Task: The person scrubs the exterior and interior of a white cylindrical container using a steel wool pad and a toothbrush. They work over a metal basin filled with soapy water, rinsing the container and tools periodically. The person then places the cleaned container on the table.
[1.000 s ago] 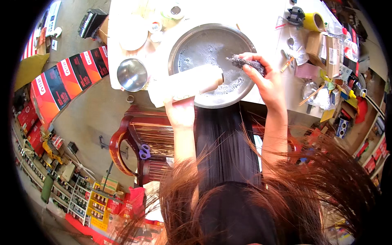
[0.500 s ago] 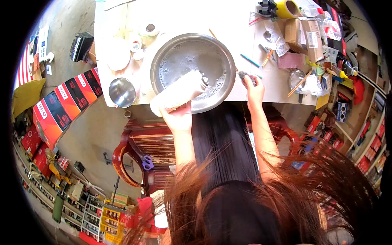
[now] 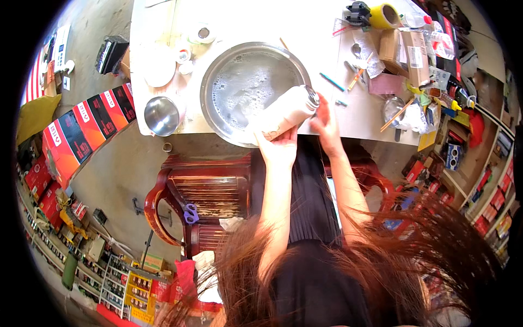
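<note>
White bottle (image 3: 286, 113) tilted over the 4 o'clock side of a metal basin (image 3: 207, 111), both hands at it.
The left hand (image 3: 279, 147) grasps the bottle from below, near its base, with the mouth pointing toward 2 o'clock; the right hand (image 3: 328, 129) is bent just beside that mouth, and whether it touches the bottle or holds anything cannot be told. Foamy water (image 3: 231, 90) lies in the basin, which stands on a white table (image 3: 308, 27). Seen from the basin's middle, a shiny metal bowl (image 3: 162, 116) sits between 8 and 9 o'clock, a teal pen (image 3: 332, 82) near 3, a roll of yellow tape (image 3: 383, 16) at 2, and a wooden chair (image 3: 210, 188) at 7, off the table.
</note>
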`<state>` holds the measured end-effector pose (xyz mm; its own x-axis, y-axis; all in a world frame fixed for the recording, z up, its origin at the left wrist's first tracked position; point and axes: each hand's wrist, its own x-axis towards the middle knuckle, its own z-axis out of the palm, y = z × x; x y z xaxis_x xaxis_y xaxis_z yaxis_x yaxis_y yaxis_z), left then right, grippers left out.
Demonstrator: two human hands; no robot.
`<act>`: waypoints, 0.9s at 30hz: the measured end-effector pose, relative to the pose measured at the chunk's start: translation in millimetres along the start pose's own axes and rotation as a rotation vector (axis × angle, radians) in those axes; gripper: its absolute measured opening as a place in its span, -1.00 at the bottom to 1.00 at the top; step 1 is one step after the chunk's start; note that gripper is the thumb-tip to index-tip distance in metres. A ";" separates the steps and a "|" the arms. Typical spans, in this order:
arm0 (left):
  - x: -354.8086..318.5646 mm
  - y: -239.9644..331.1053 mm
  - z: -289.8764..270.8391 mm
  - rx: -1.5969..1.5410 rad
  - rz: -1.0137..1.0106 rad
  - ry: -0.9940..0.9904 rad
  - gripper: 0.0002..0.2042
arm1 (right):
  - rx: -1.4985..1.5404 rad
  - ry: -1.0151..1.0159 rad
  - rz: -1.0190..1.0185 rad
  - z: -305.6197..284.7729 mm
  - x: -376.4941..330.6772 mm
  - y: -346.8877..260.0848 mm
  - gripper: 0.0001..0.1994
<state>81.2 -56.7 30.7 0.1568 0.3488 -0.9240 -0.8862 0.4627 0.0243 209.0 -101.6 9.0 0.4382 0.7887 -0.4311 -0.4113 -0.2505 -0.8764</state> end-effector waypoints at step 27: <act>66.8 148.8 -80.8 1.178 0.608 0.191 -0.46 | -1.031 0.341 -0.633 -55.0 141.0 12.7 -0.16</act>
<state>-75.4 -30.4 -58.3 -0.2746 0.6746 -0.6853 0.1237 0.7315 0.6705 309.5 -24.4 -74.8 0.5771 0.7844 0.2272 0.6938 -0.3242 -0.6431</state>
